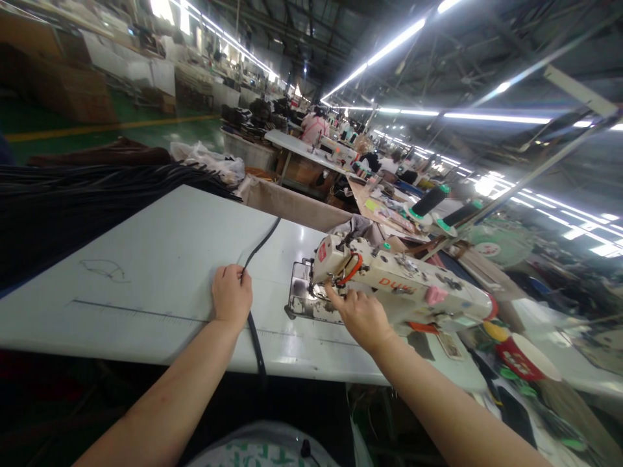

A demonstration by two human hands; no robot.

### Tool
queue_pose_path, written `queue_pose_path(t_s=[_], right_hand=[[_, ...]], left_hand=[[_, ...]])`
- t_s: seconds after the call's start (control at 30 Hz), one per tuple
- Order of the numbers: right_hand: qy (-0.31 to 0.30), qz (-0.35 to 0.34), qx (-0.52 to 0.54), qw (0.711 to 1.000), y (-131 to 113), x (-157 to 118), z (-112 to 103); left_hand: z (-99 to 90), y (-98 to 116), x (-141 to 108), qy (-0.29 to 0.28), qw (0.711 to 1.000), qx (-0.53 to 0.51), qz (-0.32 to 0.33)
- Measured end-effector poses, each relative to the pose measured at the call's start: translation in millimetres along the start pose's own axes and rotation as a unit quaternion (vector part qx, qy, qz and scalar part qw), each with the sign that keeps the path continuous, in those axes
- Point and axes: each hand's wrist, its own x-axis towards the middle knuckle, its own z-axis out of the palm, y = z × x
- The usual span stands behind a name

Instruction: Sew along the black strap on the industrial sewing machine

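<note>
My left hand (pixel 232 294) is closed round a thin black strip (pixel 255 340) on the pale sewing table (pixel 160 259). The strip runs up beyond the fist towards the table's far edge and hangs down over the near edge. At the needle end of a white sewing machine (pixel 403 282), my right hand (pixel 360 314) reaches in with its index finger stretched out beside the presser foot area. The other fingers of that hand are curled. Nothing shows in it.
Long dark strips (pixel 73 207) are heaped at the table's left. Black thread cones (pixel 431 200) stand behind the machine. A red and white tub (pixel 525 357) is at the right. People sit at farther tables.
</note>
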Motion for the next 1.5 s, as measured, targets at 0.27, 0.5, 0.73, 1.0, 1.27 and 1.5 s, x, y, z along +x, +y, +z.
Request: queue_pose_path(t_s=[0.27, 0.5, 0.73, 1.0, 1.27, 1.5], right_hand=[[0.000, 0.006, 0.023, 1.000, -2.4, 3.4, 3.2], [-0.013, 0.038, 0.101, 0.994, -16.1, -12.2, 1.5], [-0.053, 0.155, 0.352, 0.921, -58.4, -24.5, 11.1], [-0.089, 0.234, 0.424, 0.870, -75.9, -7.1, 23.5], [-0.149, 0.290, 0.392, 0.860, -93.6, 21.2, 21.0], [-0.158, 0.293, 0.394, 0.857, -99.2, 40.9, 19.0]], left_hand=[[1.0, -1.2, 1.1, -0.001, 1.000, -0.017, -0.004], [-2.7, 1.8, 3.7, 0.002, 0.993, -0.115, -0.016], [-5.0, -2.0, -5.9, -0.119, 0.896, -0.401, -0.153], [-52.5, 4.6, -10.0, -0.238, 0.700, -0.577, -0.347], [-68.2, 12.2, -29.1, -0.269, 0.684, -0.605, -0.304], [-61.7, 14.7, -39.0, -0.237, 0.685, -0.623, -0.296]])
